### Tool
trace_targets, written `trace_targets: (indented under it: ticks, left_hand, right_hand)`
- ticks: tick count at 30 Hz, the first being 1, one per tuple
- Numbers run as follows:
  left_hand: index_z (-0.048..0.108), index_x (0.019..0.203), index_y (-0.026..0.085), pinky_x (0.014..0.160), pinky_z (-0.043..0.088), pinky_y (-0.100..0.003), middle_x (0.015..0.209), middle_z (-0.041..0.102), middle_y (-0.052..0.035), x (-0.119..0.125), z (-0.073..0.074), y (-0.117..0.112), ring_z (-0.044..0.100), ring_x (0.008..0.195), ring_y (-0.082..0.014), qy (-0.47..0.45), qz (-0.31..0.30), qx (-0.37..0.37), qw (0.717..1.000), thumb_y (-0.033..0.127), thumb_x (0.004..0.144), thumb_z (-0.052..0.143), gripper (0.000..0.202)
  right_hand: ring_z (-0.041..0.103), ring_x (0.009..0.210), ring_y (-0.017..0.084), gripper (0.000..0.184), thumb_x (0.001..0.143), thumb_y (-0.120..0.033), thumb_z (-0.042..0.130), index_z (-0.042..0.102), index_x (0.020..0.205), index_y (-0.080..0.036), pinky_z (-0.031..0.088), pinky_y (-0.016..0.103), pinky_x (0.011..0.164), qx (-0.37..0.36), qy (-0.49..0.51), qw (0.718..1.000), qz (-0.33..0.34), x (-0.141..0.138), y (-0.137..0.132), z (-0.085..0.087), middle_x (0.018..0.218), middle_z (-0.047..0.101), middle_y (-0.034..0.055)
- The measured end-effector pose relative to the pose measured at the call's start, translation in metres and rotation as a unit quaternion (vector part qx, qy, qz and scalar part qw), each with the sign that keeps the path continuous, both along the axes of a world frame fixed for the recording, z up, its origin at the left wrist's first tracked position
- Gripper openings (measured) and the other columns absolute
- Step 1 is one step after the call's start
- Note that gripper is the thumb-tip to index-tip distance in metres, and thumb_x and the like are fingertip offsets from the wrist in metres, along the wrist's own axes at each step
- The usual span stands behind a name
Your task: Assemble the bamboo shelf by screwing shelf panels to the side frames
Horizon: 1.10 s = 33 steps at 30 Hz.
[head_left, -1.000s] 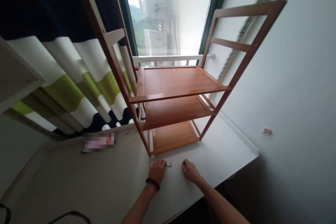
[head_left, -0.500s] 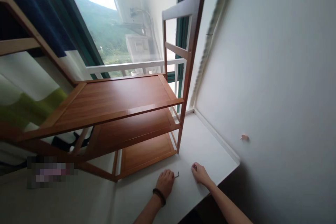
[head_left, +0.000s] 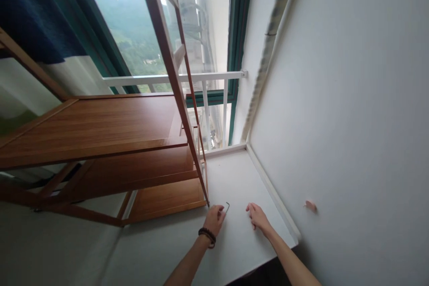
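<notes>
Head view: a white wall [head_left: 351,98] fills the right side of the scene. On the left stands a reddish-brown wooden shelf unit [head_left: 124,116], its three boards one above another and its right-hand side frame rising above the top board. The white table [head_left: 234,174] stretches under it and on to the right, where a raised white edge runs along the wall. On the far side is a window [head_left: 130,40] with green frames and hills beyond the glass; a curtain [head_left: 30,13] in dark blue, white and green hangs at the far left, and a white railing [head_left: 140,80] crosses low in front of the window.

Both arms come in from the near edge. The left hand [head_left: 214,220] is just beside the foot of the unit's near right upright; whether they touch cannot be told. Its grip is closed, thumb and fingertips pinching a small metal rod. The right hand [head_left: 258,218] is to the right, apart from the unit, its grip loosely curled; whether anything is inside cannot be told. Dark beaded bracelets [head_left: 208,235] circle the left wrist. A small pink piece [head_left: 311,206] is on the wall. Smallest is the bent rod, a hex key [head_left: 228,208], sticking out between the two hands.
</notes>
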State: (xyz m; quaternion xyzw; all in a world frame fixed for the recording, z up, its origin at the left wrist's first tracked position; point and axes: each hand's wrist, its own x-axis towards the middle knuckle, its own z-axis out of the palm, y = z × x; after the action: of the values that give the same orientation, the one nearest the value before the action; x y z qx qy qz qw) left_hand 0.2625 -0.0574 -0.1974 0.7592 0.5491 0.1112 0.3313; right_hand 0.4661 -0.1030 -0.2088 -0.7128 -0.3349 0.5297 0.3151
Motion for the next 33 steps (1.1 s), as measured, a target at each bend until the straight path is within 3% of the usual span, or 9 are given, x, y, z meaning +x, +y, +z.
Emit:
trace_targets:
  ticks: [4,7,10,15,19,21,23,27,33]
  left_hand:
    - [0.060,0.094,0.015,0.064,0.051,-0.025,0.101,0.059,-0.0089,-0.025,0.026,-0.008,0.060,0.082,-0.0150,-0.075,0.033,-0.028,0.996,0.020,0.080,0.045,0.021]
    - [0.061,0.093,0.015,0.066,0.051,-0.027,0.099,0.060,-0.0089,-0.042,0.069,0.001,0.060,0.079,-0.0157,-0.105,0.047,-0.036,0.993,0.022,0.079,0.046,0.022]
    - [0.062,0.090,0.016,0.071,0.050,-0.028,0.092,0.064,-0.0063,-0.054,0.135,0.010,0.060,0.078,-0.0153,-0.103,0.027,0.001,0.994,0.027,0.082,0.045,0.022]
    - [0.061,0.096,0.021,0.071,0.049,-0.022,0.087,0.066,-0.0018,-0.063,0.262,-0.001,0.061,0.076,-0.0114,-0.125,0.012,0.150,0.981,0.030,0.087,0.046,0.020]
    - [0.062,0.094,0.021,0.064,0.048,-0.019,0.081,0.064,-0.0003,-0.066,0.328,-0.011,0.058,0.068,-0.0088,-0.125,0.043,0.416,0.899,0.018,0.084,0.054,0.014]
    - [0.063,0.096,0.021,0.072,0.048,-0.024,0.086,0.061,-0.0023,-0.068,0.344,-0.008,0.058,0.077,-0.0122,-0.068,0.087,0.550,0.828,0.017,0.079,0.060,0.018]
    - [0.062,0.102,0.022,0.082,0.046,-0.032,0.095,0.060,-0.0050,-0.070,0.353,0.001,0.057,0.090,-0.0175,0.016,0.098,0.617,0.780,0.020,0.077,0.063,0.026]
    - [0.060,0.110,0.022,0.099,0.037,-0.042,0.113,0.062,-0.0064,-0.071,0.363,0.024,0.052,0.112,-0.0224,0.115,0.023,0.601,0.791,0.020,0.082,0.058,0.028]
    - [0.057,0.117,0.020,0.100,0.038,-0.039,0.123,0.060,-0.0060,-0.071,0.363,0.043,0.052,0.116,-0.0191,0.134,-0.031,0.570,0.810,0.021,0.087,0.050,0.031]
  right_hand:
    - [0.031,0.041,0.007,0.034,0.080,-0.046,0.035,0.051,0.072,-0.017,0.032,0.020,0.035,0.000,0.044,0.998,0.035,0.000,0.011,0.013,0.055,0.027,-0.0073]
    - [0.028,0.044,0.006,0.029,0.078,-0.037,0.036,0.054,0.074,-0.015,0.033,0.019,0.036,0.028,0.124,0.990,0.066,-0.009,0.027,0.050,0.058,0.028,-0.0064]
    - [0.033,0.044,0.007,0.029,0.077,-0.030,0.035,0.060,0.078,-0.013,0.034,0.019,0.040,0.101,0.137,0.978,0.118,-0.020,0.045,0.108,0.055,0.033,-0.0059]
    - [0.052,0.049,0.010,0.036,0.085,-0.031,0.040,0.055,0.113,-0.015,0.046,0.024,0.053,0.204,0.116,0.939,0.252,-0.038,0.066,0.206,0.053,0.050,-0.0051]
    - [0.066,0.071,0.017,0.034,0.084,-0.039,0.051,0.048,0.111,-0.018,0.049,0.024,0.050,0.301,0.195,0.899,0.254,-0.046,0.073,0.267,0.069,0.059,-0.0011]
    - [0.067,0.075,0.019,0.028,0.080,-0.040,0.059,0.049,0.095,-0.018,0.050,0.024,0.047,0.315,0.227,0.893,0.225,-0.048,0.075,0.289,0.070,0.065,0.0022]
    - [0.067,0.066,0.017,0.025,0.076,-0.037,0.065,0.052,0.080,-0.016,0.048,0.022,0.044,0.341,0.238,0.887,0.199,-0.052,0.076,0.304,0.066,0.067,0.0042]
    - [0.060,0.049,0.010,0.020,0.070,-0.031,0.072,0.062,0.072,-0.014,0.047,0.020,0.043,0.412,0.239,0.870,0.128,-0.065,0.081,0.319,0.057,0.066,0.0015]
    - [0.066,0.064,0.014,0.016,0.072,-0.029,0.071,0.067,0.080,-0.017,0.055,0.026,0.060,0.431,0.295,0.850,0.069,-0.089,0.093,0.323,0.069,0.070,0.0018]
